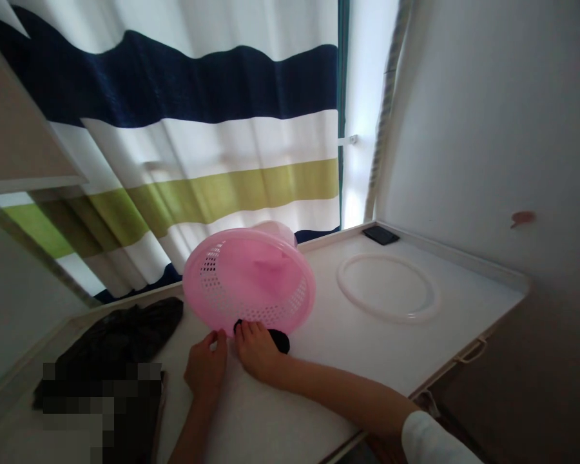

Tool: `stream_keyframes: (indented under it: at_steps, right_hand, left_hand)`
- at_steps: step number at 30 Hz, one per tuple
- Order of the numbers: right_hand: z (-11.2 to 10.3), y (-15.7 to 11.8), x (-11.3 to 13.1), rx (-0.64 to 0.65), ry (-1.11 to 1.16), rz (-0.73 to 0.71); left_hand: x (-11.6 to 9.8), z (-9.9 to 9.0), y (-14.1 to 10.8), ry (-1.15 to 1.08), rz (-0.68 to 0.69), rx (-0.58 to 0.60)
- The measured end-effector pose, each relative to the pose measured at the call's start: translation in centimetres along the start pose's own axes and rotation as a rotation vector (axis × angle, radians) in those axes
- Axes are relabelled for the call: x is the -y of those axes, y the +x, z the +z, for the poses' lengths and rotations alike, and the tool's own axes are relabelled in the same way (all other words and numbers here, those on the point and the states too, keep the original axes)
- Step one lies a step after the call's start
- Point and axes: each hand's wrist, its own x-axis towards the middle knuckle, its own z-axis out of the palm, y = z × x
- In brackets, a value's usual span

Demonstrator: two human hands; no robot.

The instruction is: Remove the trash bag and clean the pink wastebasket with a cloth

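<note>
Head view: right hand [257, 348] clutching black cloth [281, 341]; left hand [205, 362], grip unclear; basket [228, 277] between bag [125, 333] and ring [410, 318].

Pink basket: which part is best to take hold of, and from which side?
Probably the rim of the pink basket, pinched at its right and approached from the right. The basket appears tipped with its mouth toward the camera, so that edge is exposed, while the left hand and right hand crowd the near edge.
</note>
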Motion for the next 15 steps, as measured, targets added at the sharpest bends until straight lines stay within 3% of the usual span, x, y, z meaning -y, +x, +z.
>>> stream_keyframes:
  at_steps: [4,9,15]
  right_hand:
    - [0.5,0.2,-0.2,0.019,0.092,-0.023]
    - [0.8,0.1,-1.0,0.048,0.163,-0.087]
    - [-0.2,-0.2,-1.7,0.104,0.221,-0.159]
  left_hand:
    - [0.2,0.8,-0.4,0.043,0.131,0.036]
    - [0.0,0.9,-1.0,0.07,0.201,-0.022]
    - [0.7,-0.8,-0.2,-0.096,0.214,-0.295]
